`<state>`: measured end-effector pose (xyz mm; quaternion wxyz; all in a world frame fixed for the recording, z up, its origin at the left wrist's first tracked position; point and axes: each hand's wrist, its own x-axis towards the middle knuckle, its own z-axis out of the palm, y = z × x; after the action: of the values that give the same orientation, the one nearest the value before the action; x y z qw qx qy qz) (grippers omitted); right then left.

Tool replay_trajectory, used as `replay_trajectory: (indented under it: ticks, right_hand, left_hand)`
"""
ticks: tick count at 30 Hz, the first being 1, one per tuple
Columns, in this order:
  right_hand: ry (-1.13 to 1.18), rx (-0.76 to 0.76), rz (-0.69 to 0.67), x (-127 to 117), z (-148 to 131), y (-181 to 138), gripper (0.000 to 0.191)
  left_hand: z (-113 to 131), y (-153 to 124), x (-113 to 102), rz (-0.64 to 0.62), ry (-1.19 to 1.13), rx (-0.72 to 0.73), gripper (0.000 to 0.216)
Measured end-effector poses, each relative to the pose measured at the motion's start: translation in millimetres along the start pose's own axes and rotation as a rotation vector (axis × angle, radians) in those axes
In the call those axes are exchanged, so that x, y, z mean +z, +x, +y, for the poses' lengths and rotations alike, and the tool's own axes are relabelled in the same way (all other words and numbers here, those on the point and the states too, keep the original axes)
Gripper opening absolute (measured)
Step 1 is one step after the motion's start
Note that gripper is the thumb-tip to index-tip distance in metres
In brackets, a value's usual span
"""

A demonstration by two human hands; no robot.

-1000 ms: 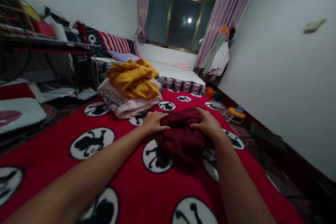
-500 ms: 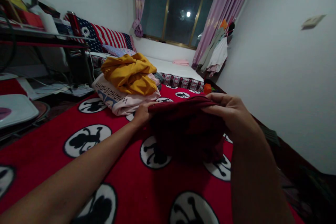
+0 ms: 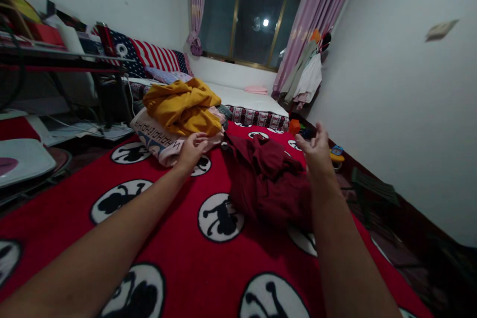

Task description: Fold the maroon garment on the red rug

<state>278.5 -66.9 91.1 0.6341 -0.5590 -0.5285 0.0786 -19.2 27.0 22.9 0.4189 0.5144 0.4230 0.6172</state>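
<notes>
A dark red garment (image 3: 266, 179) lies crumpled on the red blanket (image 3: 179, 238), which is printed with white circles and black figures. To its left, my left hand (image 3: 193, 150) is open, in front of the clothes pile and apart from the dark red garment. My right hand (image 3: 316, 148) is raised at the garment's right side, fingers spread, holding nothing. The pile has a mustard yellow garment (image 3: 182, 104) on top of a pale pink garment (image 3: 160, 136) with dark lettering. The exact kind of the dark red garment cannot be made out.
Behind the blanket stands a bed with a white top (image 3: 238, 94) below the window. A cluttered desk (image 3: 67, 54) is at the left, with a white stool seat (image 3: 26, 159) in front. Clothes (image 3: 309, 77) hang at the back right. A dark green stool (image 3: 374, 186) stands by the right wall.
Both hands have let go of the dark red garment, and it has dropped onto the blanket. My left hand has shifted left; the right hand's fingers have spread.
</notes>
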Motion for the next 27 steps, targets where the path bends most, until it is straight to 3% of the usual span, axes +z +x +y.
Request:
replay_trajectory:
  ticks: [2,5,8,10,13,16,20,23,25,27]
  right_hand:
    - [-0.037,-0.019,-0.137,5.8,-6.3,-9.1,0.070]
    - [-0.159,0.002,-0.507,17.2,-27.9,-31.1,0.044]
    - [-0.557,-0.018,-0.779,34.9,-46.8,-57.6,0.049]
    - [-0.816,-0.039,-0.830,50.8,-52.2,-76.0,0.065]
    - [-0.970,-0.029,-0.795,75.2,-47.7,-98.7,0.079]
    - [-0.991,-0.009,-0.731,91.6,-35.3,-109.7,0.056]
    - [-0.922,-0.076,-0.761,93.8,-37.2,-112.4,0.030]
    - [-0.637,-0.166,-0.889,82.4,-66.8,-116.7,0.026]
    - [-0.346,-0.219,-1.139,73.3,-93.5,-122.4,0.023]
    - [-0.065,-0.314,-1.506,67.3,-117.0,-129.2,0.021]
  left_hand:
    - [-6.8,-4.5,6.1,-0.104,0.116,0.110,0.027]
    - [-10.3,-12.2,12.9,-0.219,0.243,0.247,0.025]
    - [-13.0,-17.7,15.0,-0.299,0.348,0.308,0.026]
    - [-16.7,-19.0,14.3,-0.357,0.378,0.285,0.028]
    - [-22.8,-18.4,12.2,-0.395,0.376,0.237,0.030]
    - [-25.4,-17.1,10.8,-0.381,0.369,0.205,0.031]
    - [-20.7,-15.5,10.3,-0.329,0.312,0.182,0.030]
    - [-11.1,-12.9,9.5,-0.295,0.209,0.158,0.032]
    - [-2.5,-10.3,8.4,-0.279,0.157,0.151,0.035]
    - [6.9,-8.6,7.3,-0.307,0.135,0.157,0.037]
